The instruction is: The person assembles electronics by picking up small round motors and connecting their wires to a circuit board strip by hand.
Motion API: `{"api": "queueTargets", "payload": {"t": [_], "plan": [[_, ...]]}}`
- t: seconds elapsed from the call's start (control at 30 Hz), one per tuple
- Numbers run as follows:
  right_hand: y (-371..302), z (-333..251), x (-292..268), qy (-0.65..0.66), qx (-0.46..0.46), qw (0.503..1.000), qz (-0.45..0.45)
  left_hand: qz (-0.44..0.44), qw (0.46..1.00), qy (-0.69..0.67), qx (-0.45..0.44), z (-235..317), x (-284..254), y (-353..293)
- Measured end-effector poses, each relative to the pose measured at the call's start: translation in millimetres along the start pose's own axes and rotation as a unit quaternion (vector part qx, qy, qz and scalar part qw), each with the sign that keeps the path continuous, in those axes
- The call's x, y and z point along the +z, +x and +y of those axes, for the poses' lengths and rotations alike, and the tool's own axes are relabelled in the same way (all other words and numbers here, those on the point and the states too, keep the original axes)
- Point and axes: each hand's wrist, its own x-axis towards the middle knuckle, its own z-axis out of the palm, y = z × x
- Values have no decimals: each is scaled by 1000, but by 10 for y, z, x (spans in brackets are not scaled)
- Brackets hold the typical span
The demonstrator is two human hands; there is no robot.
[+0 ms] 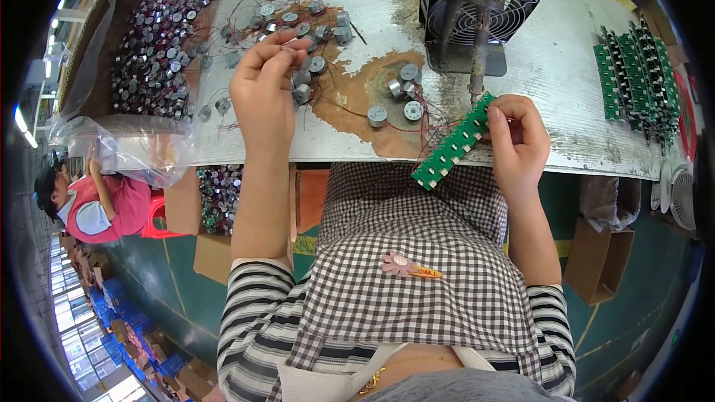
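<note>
My left hand is raised over the worn white bench, fingertips pinched on a small round silver part with thin red leads. Around it lie several more of these round parts. My right hand holds a long green circuit board strip at the bench's near edge, tilted down toward my lap. A few loose round parts sit between the two hands.
A black fan with a soldering iron on a stand stands at the back centre. Stacked green boards fill the right side. A plastic bag of round parts lies at left. Another person sits lower left; cardboard boxes sit on the floor.
</note>
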Motion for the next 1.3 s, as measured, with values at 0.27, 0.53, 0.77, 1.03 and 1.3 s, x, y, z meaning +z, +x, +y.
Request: {"api": "queueTargets", "payload": {"t": [0.27,0.53,0.77,1.03,1.3], "plan": [[-28,-80,26,51,-51,997,-21,-276,899,-96,-327,371,572,-600],[-64,-54,-8,72,-87,993,-28,-273,929,11,-249,224,804,-714],[-38,-105,-18,58,-104,993,-21,-249,963,97,20,171,930,-711],[-4,-203,9,57,-79,995,-20,-225,968,0,-112,174,1013,-731],[102,-159,-3,-6,-158,987,-24,-219,965,-15,-144,232,1050,-691]]}}
